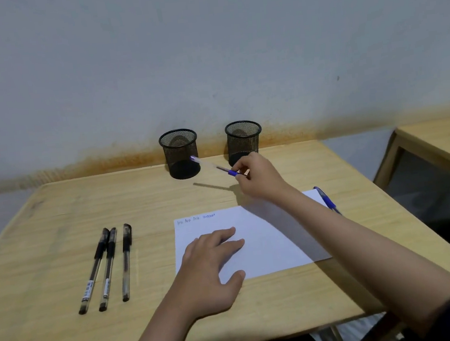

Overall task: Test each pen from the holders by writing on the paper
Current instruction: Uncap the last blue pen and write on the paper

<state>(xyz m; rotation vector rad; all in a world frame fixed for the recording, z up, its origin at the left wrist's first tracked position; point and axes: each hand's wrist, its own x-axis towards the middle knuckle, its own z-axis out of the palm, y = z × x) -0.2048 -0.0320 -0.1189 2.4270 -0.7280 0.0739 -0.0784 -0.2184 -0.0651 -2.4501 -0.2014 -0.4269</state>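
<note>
Two black mesh holders stand at the table's far edge, the left holder (179, 153) and the right holder (243, 140); both look empty. My right hand (258, 178) holds a blue pen (212, 166) in the air in front of them, its far end pointing toward the left holder. A white paper (267, 238) with a line of writing along its top lies in the middle. My left hand (214, 266) rests flat on its lower left part. Three black pens (109, 266) lie side by side left of the paper. Another blue pen (328, 199) lies by the paper's top right corner.
The wooden table (56, 215) stands against a pale wall with a rust-coloured stain along its base. A second wooden table (443, 142) stands to the right, across a gap. Bare tabletop lies between the black pens and the holders.
</note>
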